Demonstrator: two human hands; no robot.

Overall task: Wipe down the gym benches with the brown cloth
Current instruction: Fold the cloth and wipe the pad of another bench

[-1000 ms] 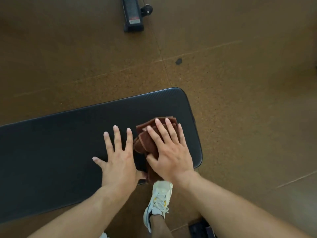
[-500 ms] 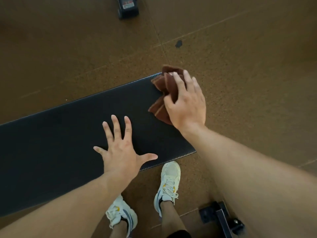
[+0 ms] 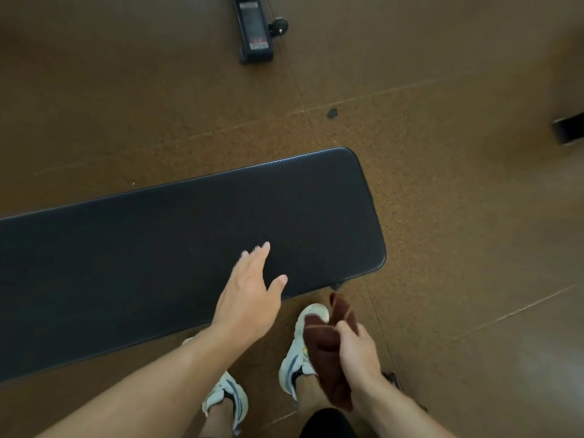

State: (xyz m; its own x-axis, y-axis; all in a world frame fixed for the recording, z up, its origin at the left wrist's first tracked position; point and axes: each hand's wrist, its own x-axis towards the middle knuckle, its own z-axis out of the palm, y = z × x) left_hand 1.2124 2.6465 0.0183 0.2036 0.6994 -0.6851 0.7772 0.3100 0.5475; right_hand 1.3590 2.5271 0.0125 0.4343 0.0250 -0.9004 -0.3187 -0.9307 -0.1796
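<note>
Head view | right hand (image 3: 358, 352) – fingers clenched round brown cloth (image 3: 328, 349), off the pad, above right shoe (image 3: 300, 349) | left hand (image 3: 249, 295) – fingers extended, over near edge of black bench (image 3: 158, 245) | machine base (image 3: 254, 26) far, on brown floor (image 3: 458, 200)

Both forearms are bare to the bottom edge of the view, with no sleeve, watch or band showing on either wrist. The left hand (image 3: 249, 298) and the right hand (image 3: 358, 355) wear no gloves or rings that can be made out. On the feet are low white trainers: the left shoe (image 3: 226, 403) has grey-blue side panels and white laces, the right shoe (image 3: 298, 352) a rounded white toe, a blue-grey stripe along its side and a small yellow mark near the laces. The ankles are bare above them. A dark garment (image 3: 325, 425) shows at the bottom edge
</note>
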